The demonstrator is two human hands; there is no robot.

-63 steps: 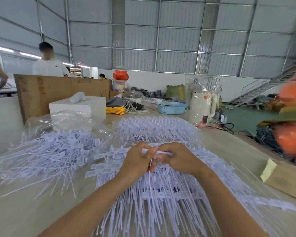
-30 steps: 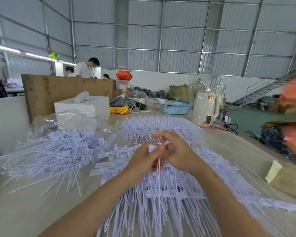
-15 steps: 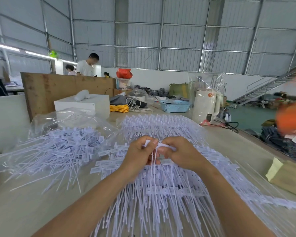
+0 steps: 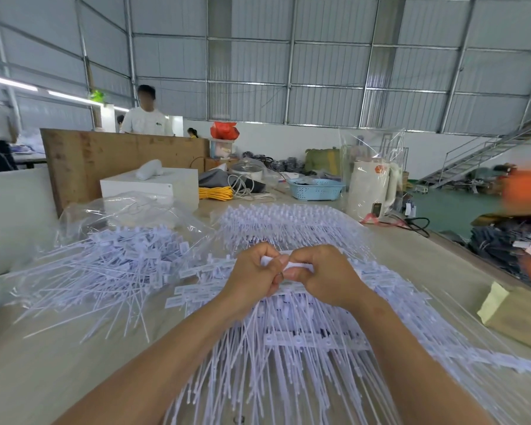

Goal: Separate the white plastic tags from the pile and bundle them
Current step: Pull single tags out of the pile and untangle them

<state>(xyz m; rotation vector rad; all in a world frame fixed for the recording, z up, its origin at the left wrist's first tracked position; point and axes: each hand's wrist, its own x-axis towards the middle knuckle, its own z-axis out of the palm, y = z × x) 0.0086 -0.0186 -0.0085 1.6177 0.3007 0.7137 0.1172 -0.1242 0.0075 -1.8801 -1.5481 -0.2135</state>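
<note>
Your left hand [image 4: 253,279] and right hand [image 4: 325,276] meet knuckle to knuckle above the pile of white plastic tags [image 4: 292,342], and both sets of fingers are curled in, pinching the flat head of a white tag [image 4: 295,264] between them. You hold it up off the heap, which looks meant to let its thin tail hang free of the others so it can be worked loose without dragging neighbours along.

The pile lies fanned across the bench [image 4: 28,372] right under your forearms, tails pointing toward you, heads away, so each head is within easy reach. To the left, a looser heap of tags [image 4: 111,265] spills from a clear plastic bag [image 4: 129,213]; whether those are sorted or untouched cannot be told. No tied bundle shows, so bundling looks some way off.

Against the picture from 0.5 s back, your hands sit in nearly the same spot, still clamped on the same small white piece; the right thumb seems rolled a little further over it. 1 s back, the hands were raised higher and the right fingers more open.
</note>
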